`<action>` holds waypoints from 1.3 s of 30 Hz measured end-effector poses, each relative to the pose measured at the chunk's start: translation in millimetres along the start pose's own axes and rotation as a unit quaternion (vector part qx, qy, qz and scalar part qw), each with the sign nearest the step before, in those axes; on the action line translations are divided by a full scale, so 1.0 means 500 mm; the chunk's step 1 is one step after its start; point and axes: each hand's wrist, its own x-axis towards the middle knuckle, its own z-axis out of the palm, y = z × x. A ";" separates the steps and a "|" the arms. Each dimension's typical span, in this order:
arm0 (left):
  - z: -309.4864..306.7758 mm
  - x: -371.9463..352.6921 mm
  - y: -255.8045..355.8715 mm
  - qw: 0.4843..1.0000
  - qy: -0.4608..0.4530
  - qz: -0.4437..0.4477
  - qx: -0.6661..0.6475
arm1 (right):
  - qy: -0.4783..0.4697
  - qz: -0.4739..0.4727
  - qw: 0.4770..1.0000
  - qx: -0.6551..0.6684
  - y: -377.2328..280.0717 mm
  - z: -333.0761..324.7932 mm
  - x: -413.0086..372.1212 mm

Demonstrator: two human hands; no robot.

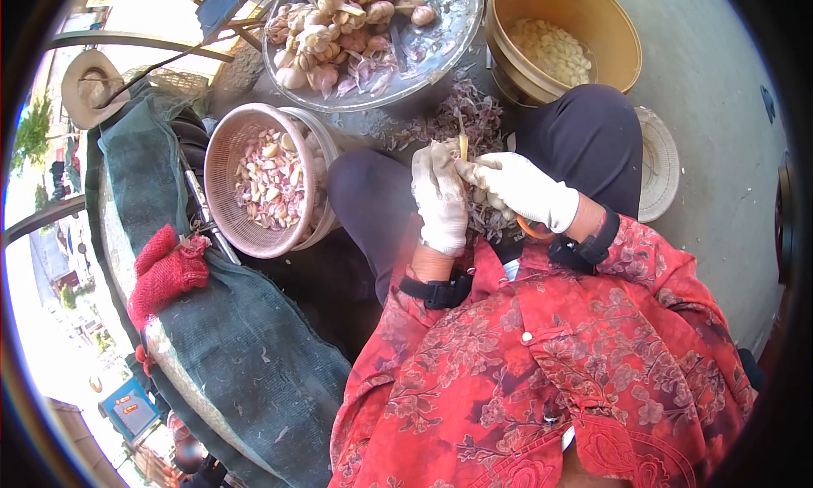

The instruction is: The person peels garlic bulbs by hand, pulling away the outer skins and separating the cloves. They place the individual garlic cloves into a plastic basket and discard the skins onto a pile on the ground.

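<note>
Both my hands wear white knitted gloves and meet in front of my knees. My left hand [439,198] is closed around garlic, mostly hidden by its fingers; a thin, pale yellow stalk [462,142] sticks up beside the fingertips. My right hand [518,183] is closed too, its thumb and fingers pinched against the same spot; what lies inside them is hidden. Under the right wrist shows a curved orange edge [535,230], which I cannot identify. Below and beyond the hands lie garlic skins [466,115], and some pale cloves or bulbs [491,210] show beneath the right hand.
A round metal tray [440,52] carries heaped garlic bulbs [326,30]. At the left stands a pink basket [222,213] of loose cloves; a tan bucket [622,43] holds peeled cloves. A white basket [665,166] sits right. Red gloves [169,272] lie on green netting [254,352].
</note>
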 end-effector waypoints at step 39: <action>-0.016 0.020 0.037 0.892 0.034 -0.272 -0.359 | 0.012 -0.188 0.884 -0.427 0.011 0.002 -0.005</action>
